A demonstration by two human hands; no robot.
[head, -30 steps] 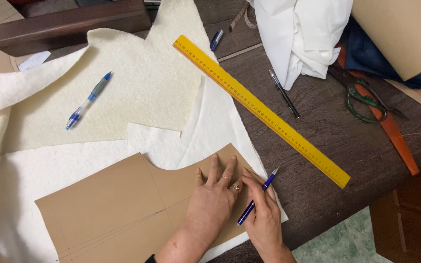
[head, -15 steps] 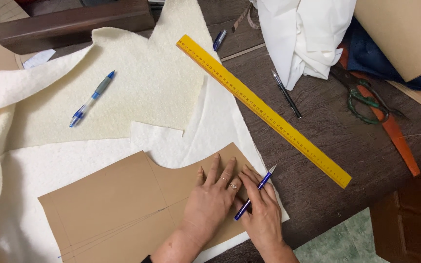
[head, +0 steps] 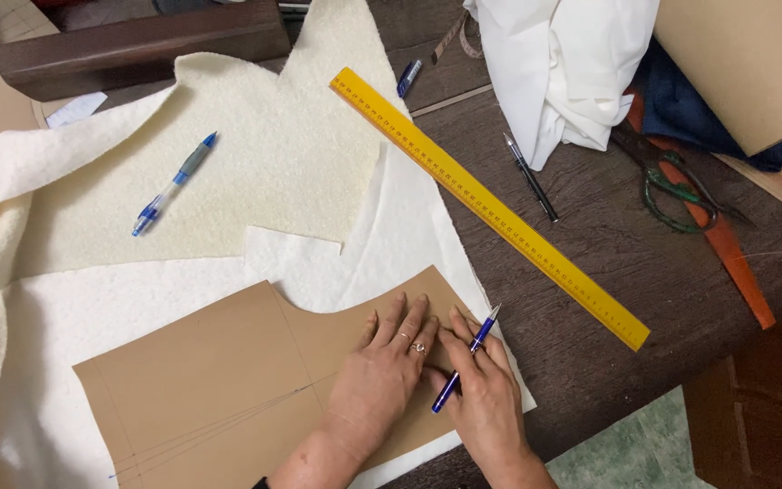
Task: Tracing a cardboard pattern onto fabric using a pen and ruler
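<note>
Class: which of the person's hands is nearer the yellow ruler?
Right. The right hand lies just left of the yellow ruler's lower end; the left hand is farther left.

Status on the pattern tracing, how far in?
Done: the brown cardboard pattern lies flat on the white fabric. In hand: the left hand presses the pattern down while the right hand holds a blue pen at its right edge, tip near the corner. Left: no traced line shows on the fabric, and the scissors lie untouched, so cutting is not begun.
</note>
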